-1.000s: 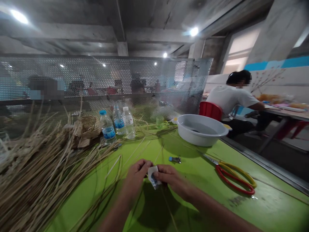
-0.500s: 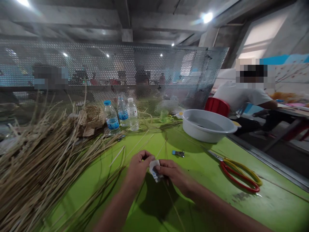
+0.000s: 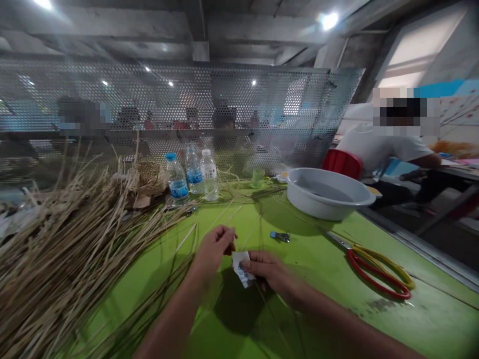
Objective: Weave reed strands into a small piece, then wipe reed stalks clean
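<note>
My right hand pinches a small white piece of paper with printed letters, thumb on top, over the middle of the green table. Up and to the left of it, my left hand is closed in a pinch, apart from the paper. A tiny pale bit shows at its fingertips, too small to name. Thin plant strips run under and beside my right hand. Just beyond my hands lies a small blue-ended metal tool, perhaps a nail clipper.
A heap of dried plant strips covers the left side, with a woven basket behind. Water bottles stand at the back. To the right are a grey basin and red-and-yellow-handled scissors. A person sits beyond.
My left hand has drawn up and away from the paper, which both hands were at before. The paper now lies flatter in my right hand, its print showing more. The view has shifted slightly.
</note>
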Available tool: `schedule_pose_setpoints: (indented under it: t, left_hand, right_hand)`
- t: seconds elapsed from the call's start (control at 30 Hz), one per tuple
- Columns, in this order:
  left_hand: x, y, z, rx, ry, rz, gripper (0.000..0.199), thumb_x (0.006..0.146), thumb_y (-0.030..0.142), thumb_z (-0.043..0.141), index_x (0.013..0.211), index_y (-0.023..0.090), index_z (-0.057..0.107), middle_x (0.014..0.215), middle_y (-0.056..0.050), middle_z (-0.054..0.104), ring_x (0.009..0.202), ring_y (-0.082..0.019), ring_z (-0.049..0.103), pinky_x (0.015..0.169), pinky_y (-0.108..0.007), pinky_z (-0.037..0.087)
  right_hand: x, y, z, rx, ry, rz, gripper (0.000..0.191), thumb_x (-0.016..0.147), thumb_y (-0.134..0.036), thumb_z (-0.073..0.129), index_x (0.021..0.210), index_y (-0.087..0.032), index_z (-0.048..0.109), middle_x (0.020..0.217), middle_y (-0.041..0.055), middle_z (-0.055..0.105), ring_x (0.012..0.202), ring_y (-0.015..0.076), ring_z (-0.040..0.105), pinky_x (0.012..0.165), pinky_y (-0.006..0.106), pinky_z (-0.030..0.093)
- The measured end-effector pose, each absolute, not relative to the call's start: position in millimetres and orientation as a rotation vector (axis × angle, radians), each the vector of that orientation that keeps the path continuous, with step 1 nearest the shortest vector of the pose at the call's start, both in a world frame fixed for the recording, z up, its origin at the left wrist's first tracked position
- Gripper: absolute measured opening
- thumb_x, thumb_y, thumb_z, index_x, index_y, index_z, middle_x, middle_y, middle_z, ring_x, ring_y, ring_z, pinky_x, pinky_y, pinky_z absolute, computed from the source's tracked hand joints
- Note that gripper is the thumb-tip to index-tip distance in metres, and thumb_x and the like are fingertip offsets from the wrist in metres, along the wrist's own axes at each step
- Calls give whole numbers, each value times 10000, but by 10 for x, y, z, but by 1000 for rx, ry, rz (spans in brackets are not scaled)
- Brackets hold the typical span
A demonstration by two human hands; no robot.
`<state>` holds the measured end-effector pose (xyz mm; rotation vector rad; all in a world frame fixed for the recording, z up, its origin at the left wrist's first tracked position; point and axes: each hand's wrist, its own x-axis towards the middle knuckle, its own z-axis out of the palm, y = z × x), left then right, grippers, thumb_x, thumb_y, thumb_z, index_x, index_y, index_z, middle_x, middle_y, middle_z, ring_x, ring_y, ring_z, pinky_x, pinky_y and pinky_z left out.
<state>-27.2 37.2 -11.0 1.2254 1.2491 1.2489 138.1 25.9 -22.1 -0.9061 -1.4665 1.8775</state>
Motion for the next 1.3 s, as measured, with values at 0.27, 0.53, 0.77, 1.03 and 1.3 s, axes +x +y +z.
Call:
schedule_pose_setpoints:
  t: [0.27,0.53,0.77,1.03,1.3]
  left_hand:
    - [-196,401,-226,1301,1335,1272,355,773,484,581,573,198,517,513,51,447,504,-114,407,511,-248,316]
    - [-428,514,-191,1150,1420,1539,332,750,453,617,561,193,534,523,47,464,479,-97,382,484,-243,281]
    - [-711,598,-190,935,1530,1695,331,694,470,656,581,181,541,503,56,454,452,-80,372,450,-214,279]
    - [-480,467,-116,1105,1346,1547,393,779,563,603,692,180,599,573,45,510,524,-95,459,514,-214,370]
    - [-156,365,-241,1301,1382,1352,412,815,541,561,595,193,548,500,51,445,489,-110,406,494,-240,312]
  right_hand:
    - [1349,262,-284,-844,-1402,1875,447,701,-591,718,698,-163,586,597,-38,496,526,86,371,515,232,233]
    - [1299,250,-374,-844,-1414,1910,370,727,-503,728,727,-143,640,620,-12,548,538,91,421,519,232,254]
    - [1333,151,-299,-832,-1467,1931,391,735,-501,725,709,-117,657,611,4,560,519,87,423,514,240,264]
    - [1356,254,-357,-836,-1478,1872,423,705,-554,730,681,-147,617,592,-23,515,531,93,392,518,240,234]
    - [1416,296,-244,-833,-1449,1826,379,764,-521,695,710,-160,592,615,-25,494,545,101,382,530,248,231]
